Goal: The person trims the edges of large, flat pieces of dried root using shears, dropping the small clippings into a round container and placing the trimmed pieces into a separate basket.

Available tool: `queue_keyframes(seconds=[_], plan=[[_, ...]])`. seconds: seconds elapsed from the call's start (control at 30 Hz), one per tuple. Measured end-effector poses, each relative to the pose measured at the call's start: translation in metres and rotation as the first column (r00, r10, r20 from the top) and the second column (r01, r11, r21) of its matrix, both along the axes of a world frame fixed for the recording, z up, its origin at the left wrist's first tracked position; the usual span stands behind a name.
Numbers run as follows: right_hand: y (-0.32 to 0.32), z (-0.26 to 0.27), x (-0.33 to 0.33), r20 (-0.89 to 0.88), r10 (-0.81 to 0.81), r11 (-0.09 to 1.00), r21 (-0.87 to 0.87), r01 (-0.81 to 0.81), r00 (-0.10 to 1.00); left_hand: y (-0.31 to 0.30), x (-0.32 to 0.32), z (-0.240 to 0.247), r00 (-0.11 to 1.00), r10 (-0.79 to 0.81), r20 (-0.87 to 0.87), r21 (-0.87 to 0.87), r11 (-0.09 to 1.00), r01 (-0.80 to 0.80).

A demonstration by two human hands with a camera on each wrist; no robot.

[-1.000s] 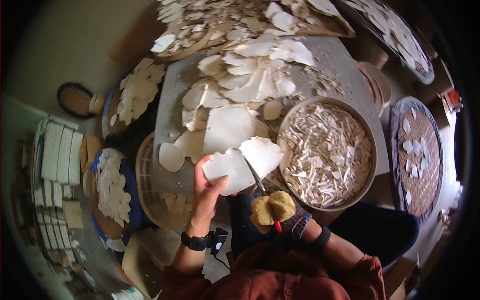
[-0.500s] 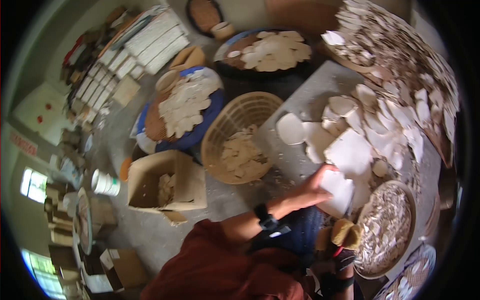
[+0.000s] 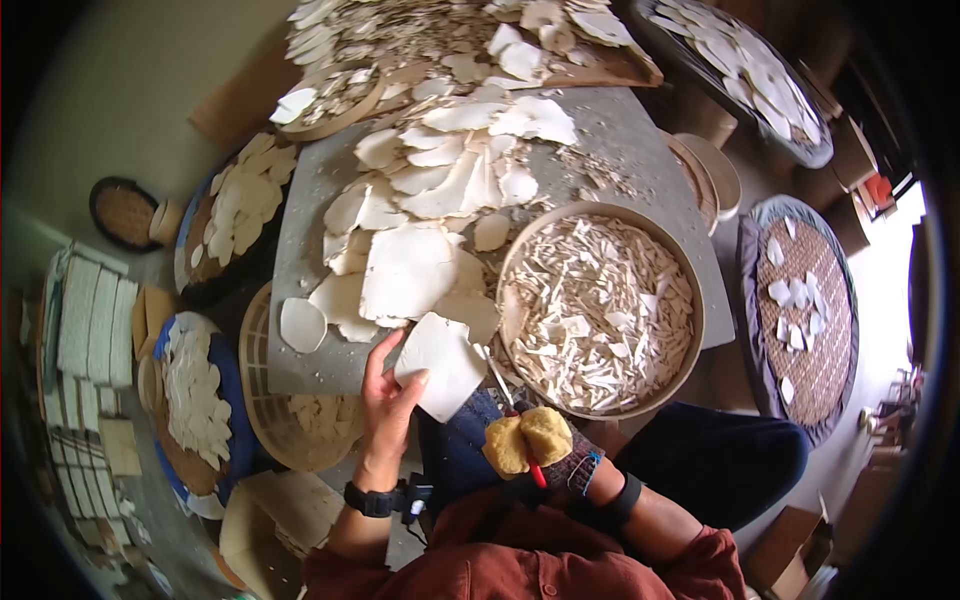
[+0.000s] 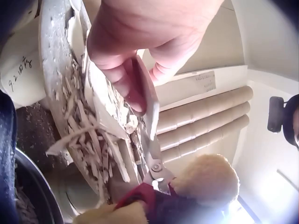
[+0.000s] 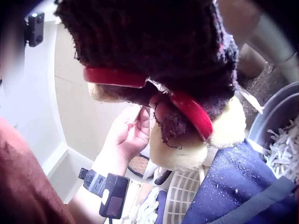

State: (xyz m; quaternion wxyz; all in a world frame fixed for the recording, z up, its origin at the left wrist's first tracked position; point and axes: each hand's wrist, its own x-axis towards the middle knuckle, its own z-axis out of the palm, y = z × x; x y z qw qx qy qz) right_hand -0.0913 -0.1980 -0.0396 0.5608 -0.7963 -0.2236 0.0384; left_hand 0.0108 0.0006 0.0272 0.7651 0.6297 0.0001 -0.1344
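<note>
My bare left hand [image 3: 388, 405] pinches a flat, off-white, roughly four-sided piece [image 3: 442, 368] between thumb and fingers. In the left wrist view this piece [image 4: 148, 95] is seen nearly edge-on. My right hand [image 3: 575, 462], in a dark knitted glove, grips scissors with red handles [image 5: 194, 114] and yellow foam padding [image 3: 545, 435]. The scissor blades [image 3: 496, 372] point at the right edge of the held piece, near a narrow pale strip. A round tray [image 3: 690, 300] full of thin white offcuts [image 3: 600, 310] stands just beyond the right hand.
Larger off-white sheets [image 3: 408, 270] overlap on the grey table [image 3: 310, 215]. A big heap of similar sheets [image 3: 400, 40] lies at the back. A yellowish plastic basket [image 3: 258, 400] stands left of the table, and round trays of pieces [image 3: 800, 290] flank both sides.
The blades lay across a wider sheet one second ago; now the left hand holds a smaller, turned piece. The head view swung left and came back.
</note>
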Motion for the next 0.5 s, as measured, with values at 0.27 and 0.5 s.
queue_keyframes(seconds=[0.27,0.5], plan=[[-0.017,0.033,-0.014,0.045,-0.036,0.998,-0.058,0.038,0.998,-0.033,-0.003,0.006,0.998,-0.056,-0.039,0.046,0.997,0.058],[-0.018,0.006,-0.017,0.092,-0.119,0.992,-0.024,0.122,0.989,-0.035,-0.002,0.015,0.979,-0.166,-0.115,0.070,0.982,0.175]])
